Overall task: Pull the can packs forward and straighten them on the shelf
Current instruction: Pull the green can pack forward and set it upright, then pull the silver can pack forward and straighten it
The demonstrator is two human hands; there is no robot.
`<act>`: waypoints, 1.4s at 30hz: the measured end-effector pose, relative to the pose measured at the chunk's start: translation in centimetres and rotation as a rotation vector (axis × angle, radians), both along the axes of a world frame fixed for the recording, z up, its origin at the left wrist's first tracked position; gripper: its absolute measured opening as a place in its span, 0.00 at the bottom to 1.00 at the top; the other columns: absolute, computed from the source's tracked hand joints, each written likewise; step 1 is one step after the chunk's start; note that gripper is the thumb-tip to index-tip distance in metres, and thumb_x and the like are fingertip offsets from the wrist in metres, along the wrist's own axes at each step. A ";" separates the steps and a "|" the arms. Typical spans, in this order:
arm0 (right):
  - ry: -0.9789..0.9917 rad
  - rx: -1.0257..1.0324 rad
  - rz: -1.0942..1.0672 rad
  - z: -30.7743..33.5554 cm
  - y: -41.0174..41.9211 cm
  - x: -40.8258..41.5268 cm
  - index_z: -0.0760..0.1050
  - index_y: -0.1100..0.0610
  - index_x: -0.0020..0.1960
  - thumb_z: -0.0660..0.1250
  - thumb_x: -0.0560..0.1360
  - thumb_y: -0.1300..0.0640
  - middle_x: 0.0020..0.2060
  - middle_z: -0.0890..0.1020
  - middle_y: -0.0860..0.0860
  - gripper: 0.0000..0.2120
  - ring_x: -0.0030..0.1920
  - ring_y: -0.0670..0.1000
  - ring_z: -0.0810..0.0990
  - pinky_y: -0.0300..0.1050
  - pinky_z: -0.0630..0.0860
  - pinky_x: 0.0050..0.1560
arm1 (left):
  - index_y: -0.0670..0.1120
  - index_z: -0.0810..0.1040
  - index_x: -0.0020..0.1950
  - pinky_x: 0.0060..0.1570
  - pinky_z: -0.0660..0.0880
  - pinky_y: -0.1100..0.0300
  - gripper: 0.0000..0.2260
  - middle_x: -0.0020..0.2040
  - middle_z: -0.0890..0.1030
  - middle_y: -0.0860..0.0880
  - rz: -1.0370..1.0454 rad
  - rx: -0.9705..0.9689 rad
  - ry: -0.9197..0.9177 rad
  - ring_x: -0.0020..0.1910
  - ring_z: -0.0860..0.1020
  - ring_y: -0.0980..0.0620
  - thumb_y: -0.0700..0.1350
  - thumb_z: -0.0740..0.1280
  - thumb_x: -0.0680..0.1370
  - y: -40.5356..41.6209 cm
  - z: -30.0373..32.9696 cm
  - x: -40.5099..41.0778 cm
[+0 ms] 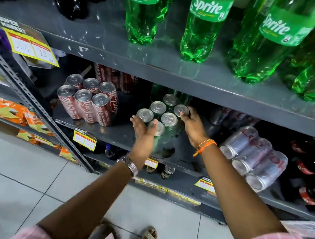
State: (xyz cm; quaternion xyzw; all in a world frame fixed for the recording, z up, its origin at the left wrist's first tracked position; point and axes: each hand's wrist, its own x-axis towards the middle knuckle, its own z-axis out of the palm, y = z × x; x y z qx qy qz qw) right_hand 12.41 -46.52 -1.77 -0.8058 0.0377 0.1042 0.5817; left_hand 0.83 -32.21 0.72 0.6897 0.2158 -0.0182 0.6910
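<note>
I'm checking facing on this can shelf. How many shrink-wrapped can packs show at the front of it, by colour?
Red cola pack: 1
Green pack, between the left hand and right hand: 1
Silver pack, lying on its side: 1
Total: 3

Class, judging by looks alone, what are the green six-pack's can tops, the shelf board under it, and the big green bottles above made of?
Green six-pack's can tops: dull silver metal, probably aluminium, with pull tabs. Grey shelf board: painted metal, apparently, scuffed and chipped. Large green Sprite bottles: glossy translucent plastic that light shines through.

Bright overhead light, glare on green bottles (202, 31), shadowed lower shelf, wide-angle edge bending
</note>
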 end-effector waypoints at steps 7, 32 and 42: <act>-0.008 0.182 -0.163 -1.2 1.4 -5.9 0.73 0.43 0.54 0.62 0.81 0.58 0.56 0.78 0.48 0.10 0.53 0.49 0.76 0.51 0.77 0.54 | 0.53 0.44 0.84 0.77 0.52 0.52 0.34 0.85 0.49 0.51 -0.165 -0.034 -0.007 0.83 0.53 0.50 0.62 0.53 0.82 7.3 -0.2 5.9; -0.124 0.314 -0.657 3.5 -4.8 -10.2 0.76 0.54 0.51 0.61 0.79 0.69 0.41 0.80 0.47 0.11 0.42 0.44 0.77 0.43 0.77 0.44 | 0.42 0.81 0.59 0.50 0.78 0.68 0.12 0.51 0.83 0.52 -0.164 0.195 -0.331 0.46 0.81 0.60 0.37 0.67 0.77 4.1 5.3 5.1; -0.338 0.051 -0.949 3.7 -18.7 -12.9 0.80 0.62 0.48 0.63 0.73 0.71 0.42 0.81 0.54 0.10 0.43 0.48 0.80 0.40 0.79 0.55 | 0.38 0.80 0.62 0.64 0.75 0.53 0.14 0.60 0.84 0.37 -0.533 0.260 -0.168 0.61 0.82 0.42 0.39 0.70 0.78 -12.5 4.3 4.9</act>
